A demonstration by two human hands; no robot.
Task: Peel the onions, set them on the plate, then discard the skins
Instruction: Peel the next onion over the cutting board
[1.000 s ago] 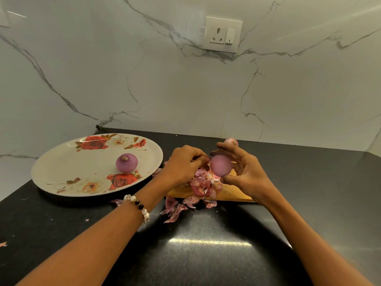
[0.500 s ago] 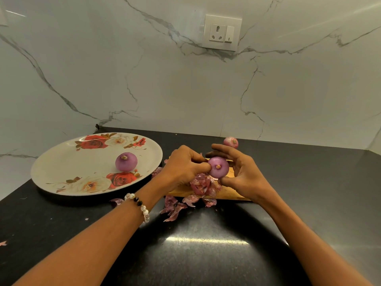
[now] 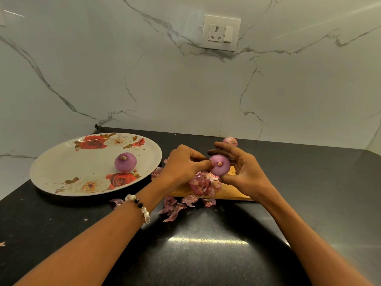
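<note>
My right hand [image 3: 244, 176] grips a smooth peeled purple onion [image 3: 221, 168] above the wooden board [image 3: 231, 194], its root end toward me. My left hand [image 3: 182, 166] is curled beside it, its fingertips touching the onion's left side near the root. A second peeled onion [image 3: 125, 162] rests on the white floral plate [image 3: 61, 168] at the left. Behind my right fingers sits an unpeeled onion [image 3: 230, 141] on the counter. A heap of pink skins [image 3: 201, 184] lies on the board, with more skins [image 3: 174, 207] spilled onto the counter in front.
The black counter [image 3: 206, 250] meets a white marble wall with a power socket [image 3: 221, 32]. One loose skin piece [image 3: 116, 203] lies by the plate's near rim. A small scrap [image 3: 2, 243] sits at the far left edge.
My right hand has turned the onion so its root end faces me and lowered it slightly. My left fingertips have moved onto the onion's side.
</note>
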